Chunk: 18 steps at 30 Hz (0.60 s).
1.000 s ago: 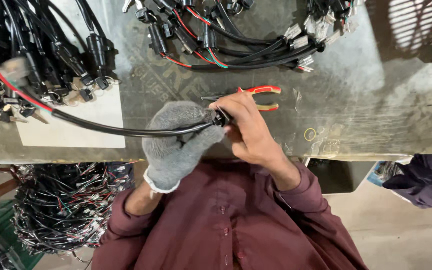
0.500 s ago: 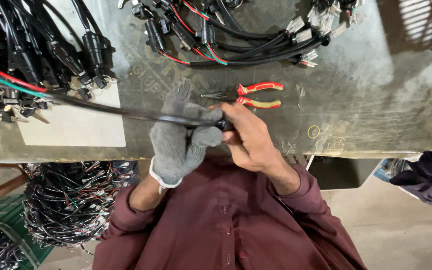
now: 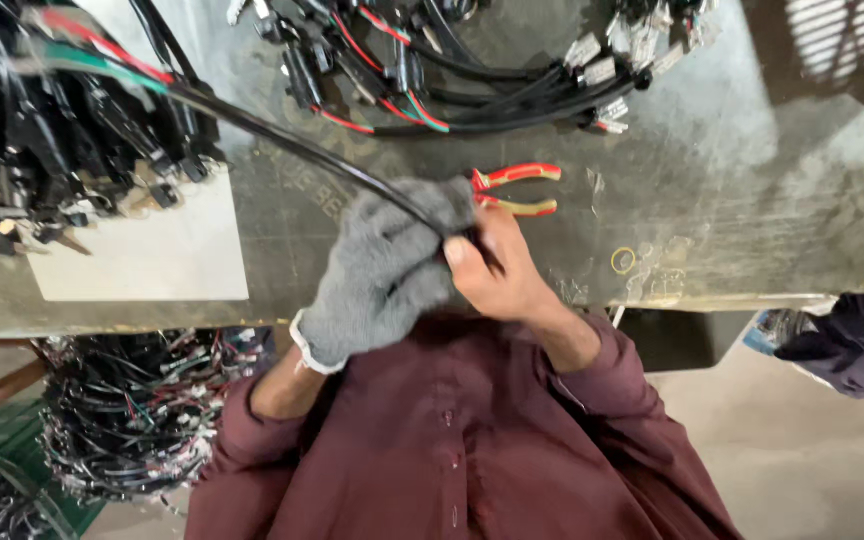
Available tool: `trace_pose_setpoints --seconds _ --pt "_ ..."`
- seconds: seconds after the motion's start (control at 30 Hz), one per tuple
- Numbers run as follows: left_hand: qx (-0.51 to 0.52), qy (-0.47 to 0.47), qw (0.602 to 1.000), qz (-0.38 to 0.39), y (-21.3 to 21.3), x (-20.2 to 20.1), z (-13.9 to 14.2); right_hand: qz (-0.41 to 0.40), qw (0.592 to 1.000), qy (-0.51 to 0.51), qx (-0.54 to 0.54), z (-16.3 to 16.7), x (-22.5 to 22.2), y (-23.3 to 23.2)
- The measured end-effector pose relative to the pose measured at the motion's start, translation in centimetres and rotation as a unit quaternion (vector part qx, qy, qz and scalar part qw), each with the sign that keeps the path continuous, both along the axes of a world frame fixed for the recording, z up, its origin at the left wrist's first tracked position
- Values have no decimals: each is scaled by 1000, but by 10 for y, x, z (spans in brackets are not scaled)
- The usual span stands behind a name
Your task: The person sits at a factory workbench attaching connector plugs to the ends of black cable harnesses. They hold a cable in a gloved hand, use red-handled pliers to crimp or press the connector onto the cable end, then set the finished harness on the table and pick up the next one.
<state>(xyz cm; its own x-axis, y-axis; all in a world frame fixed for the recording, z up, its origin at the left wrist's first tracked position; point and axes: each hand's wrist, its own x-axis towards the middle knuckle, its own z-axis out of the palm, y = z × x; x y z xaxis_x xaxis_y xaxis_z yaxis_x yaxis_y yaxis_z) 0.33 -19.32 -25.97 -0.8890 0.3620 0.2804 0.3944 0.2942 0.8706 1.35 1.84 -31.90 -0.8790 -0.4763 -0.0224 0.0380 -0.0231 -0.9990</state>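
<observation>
Head view: a black sheathed cable [image 3: 282, 140] is held in both hands above the near edge of the counter [image 3: 752, 200]. The left hand [image 3: 382, 270], in a grey knit glove, is clamped around the cable, and the bare right hand [image 3: 497, 275] is pinched shut on the cable's near end, just beside the glove.

What could go wrong is judged as follows: the cable could be pulled through the glove if the knit fabric slides on the smooth sheath, and the raised far end could be snagged in the heap of black connectors [image 3: 62, 150] at the far left corner, because it passes close over them. The red-handled pliers [image 3: 514, 190], lying just beyond the hands, could be knocked along the counter by a turn of either wrist.

The cable's long axis is laid diagonally, from the hands up toward the far left corner. Its far end, where red, green and pale cores [image 3: 92, 52] are bared, is pointed away from the person; that end is blurred.
</observation>
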Motion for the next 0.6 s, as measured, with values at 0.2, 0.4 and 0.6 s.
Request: trace_pose_setpoints --seconds 0.2,0.4,0.6 --pt "143 -103 982 -75 -8 4 0 204 976 -70 7 -20 0 13" --pt "260 -138 955 -39 2 13 -2 191 922 -258 -214 -45 25 13" --pt "189 -202 957 86 19 17 -25 -147 969 -184 -75 -50 28 -22"
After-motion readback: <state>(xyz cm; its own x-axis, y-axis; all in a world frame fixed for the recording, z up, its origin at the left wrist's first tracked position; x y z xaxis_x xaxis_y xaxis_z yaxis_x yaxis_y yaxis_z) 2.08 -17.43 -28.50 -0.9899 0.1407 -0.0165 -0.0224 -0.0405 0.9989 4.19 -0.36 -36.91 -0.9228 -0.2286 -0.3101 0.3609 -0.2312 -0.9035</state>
